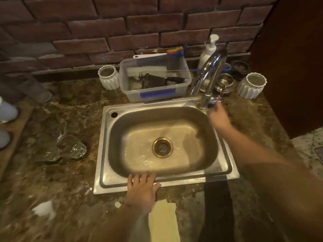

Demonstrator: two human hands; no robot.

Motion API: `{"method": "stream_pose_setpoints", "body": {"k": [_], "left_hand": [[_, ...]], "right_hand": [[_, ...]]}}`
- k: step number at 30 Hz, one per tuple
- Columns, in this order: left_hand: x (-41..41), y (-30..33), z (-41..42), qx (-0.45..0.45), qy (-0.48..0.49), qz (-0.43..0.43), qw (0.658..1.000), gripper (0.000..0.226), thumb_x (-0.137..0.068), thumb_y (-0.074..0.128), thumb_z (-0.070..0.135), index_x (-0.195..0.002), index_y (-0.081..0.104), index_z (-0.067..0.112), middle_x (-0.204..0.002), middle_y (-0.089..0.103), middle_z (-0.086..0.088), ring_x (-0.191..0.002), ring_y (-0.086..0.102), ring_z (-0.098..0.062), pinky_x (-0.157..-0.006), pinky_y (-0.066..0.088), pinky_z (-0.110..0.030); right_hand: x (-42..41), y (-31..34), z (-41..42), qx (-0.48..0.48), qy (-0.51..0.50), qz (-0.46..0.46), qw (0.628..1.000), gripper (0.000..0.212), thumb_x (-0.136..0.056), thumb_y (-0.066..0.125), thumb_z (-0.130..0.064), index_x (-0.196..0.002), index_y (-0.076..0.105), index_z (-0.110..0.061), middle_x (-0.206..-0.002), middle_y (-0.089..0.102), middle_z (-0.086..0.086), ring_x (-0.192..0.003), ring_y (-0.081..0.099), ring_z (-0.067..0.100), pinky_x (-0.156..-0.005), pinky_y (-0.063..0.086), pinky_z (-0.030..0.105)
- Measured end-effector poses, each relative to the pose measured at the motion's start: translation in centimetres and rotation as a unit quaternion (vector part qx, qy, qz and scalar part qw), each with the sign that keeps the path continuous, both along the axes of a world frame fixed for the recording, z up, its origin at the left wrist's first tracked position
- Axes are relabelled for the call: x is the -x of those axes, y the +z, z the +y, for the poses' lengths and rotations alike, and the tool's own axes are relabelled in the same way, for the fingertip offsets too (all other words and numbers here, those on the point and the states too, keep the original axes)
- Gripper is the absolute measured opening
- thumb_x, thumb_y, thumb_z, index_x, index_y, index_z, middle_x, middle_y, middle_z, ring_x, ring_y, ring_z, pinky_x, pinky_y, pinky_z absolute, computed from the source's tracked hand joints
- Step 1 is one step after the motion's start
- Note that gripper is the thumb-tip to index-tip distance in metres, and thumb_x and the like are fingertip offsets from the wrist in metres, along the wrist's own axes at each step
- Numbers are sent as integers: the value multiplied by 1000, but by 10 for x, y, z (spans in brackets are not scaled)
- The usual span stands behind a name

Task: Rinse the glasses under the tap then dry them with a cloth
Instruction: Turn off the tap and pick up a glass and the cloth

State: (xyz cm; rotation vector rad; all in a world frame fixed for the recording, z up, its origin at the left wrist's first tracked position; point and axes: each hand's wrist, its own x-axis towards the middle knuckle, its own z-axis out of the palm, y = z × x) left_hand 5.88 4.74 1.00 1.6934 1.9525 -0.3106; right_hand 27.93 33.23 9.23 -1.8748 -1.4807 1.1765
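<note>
Left hand (142, 190) flat, empty on the sink (104, 182) rim — right hand (219, 117) fingers at the tap (209, 74) lever, grip unclear

Light: you are working in dim, warm, yellowish light.
Glare: highlights are gleaming on the curved chrome tap (212, 74) and the wet stainless steel sink (225, 169).
Blur: motion is smearing your right hand (219, 117) and the brown marble counter (52, 180) at left.
Edges: the red brick wall (104, 23) is bowing from wide-angle distortion.

No text, brand or number could be read; the blue tape label (157, 93) on the plastic tub (181, 67) behind the sink (104, 145) looked blank.
</note>
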Motion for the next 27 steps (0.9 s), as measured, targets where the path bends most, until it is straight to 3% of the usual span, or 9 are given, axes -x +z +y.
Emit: {"method": "stream_pose_setpoints", "body": {"k": [4,7,9,12,15,17,20,23,27], "left_hand": [[-3,2,1,-13,29,-15,999,50,-107,25,51,-154,33,34,-160,36,3,-152,22,-25,-127,4,-53],[13,16,-7,-110,164,-136,971,50,-100,48,46,-144,51,23,-143,53,-2,-137,41,-23,-122,25,-40],[44,30,-15,-194,301,-177,917,48,-96,65,31,-139,55,13,-133,57,-8,-129,47,-25,-114,38,-41],[107,54,-15,-281,503,-136,806,55,-91,75,23,-137,52,2,-131,54,-15,-126,50,-32,-109,43,-44],[162,68,4,-315,617,-166,701,88,-83,85,28,-150,35,1,-150,42,-19,-137,45,-36,-117,38,-48],[187,69,17,-322,649,-186,664,107,-77,91,33,-156,24,4,-159,33,-19,-143,40,-37,-120,36,-48],[210,60,31,-327,650,-204,655,112,-73,94,28,-157,23,11,-159,39,-15,-144,42,-33,-121,35,-43],[225,41,36,-343,614,-218,676,105,-72,94,24,-154,28,23,-151,51,-5,-137,51,-26,-120,38,-43],[229,30,35,-347,593,-207,696,104,-72,94,22,-154,31,22,-149,52,-5,-138,50,-24,-121,37,-43]], "right_hand": [[64,-46,-162,43,245,-98,964,54,-101,54,-24,-153,40,-18,-154,48,6,-141,45,25,-118,30,37],[88,-72,-240,-28,377,-217,900,57,-99,23,-47,-142,53,-25,-145,57,-3,-136,48,17,-121,16,38],[91,-81,-256,-67,392,-271,877,67,-95,19,-55,-137,59,-23,-140,62,-1,-132,53,20,-118,16,39],[93,-85,-257,-67,390,-302,867,61,-101,23,-57,-146,49,-26,-149,53,-4,-139,45,19,-121,20,42],[98,-81,-254,-56,394,-313,862,75,-96,7,-63,-149,45,-27,-151,50,-6,-140,43,19,-121,23,44],[99,-80,-254,-75,390,-315,862,82,-94,5,-64,-140,58,-22,-137,63,-1,-127,56,23,-114,36,48],[94,-88,-257,-103,384,-298,868,65,-99,26,-55,-128,67,-15,-122,71,5,-114,65,27,-105,46,51],[93,-91,-257,-103,402,-306,857,64,-99,22,-52,-138,58,-17,-135,63,2,-125,56,24,-113,39,49],[94,-88,-256,-120,378,-298,868,62,-98,24,-50,-137,59,-17,-135,64,1,-126,56,23,-114,36,47]]}}
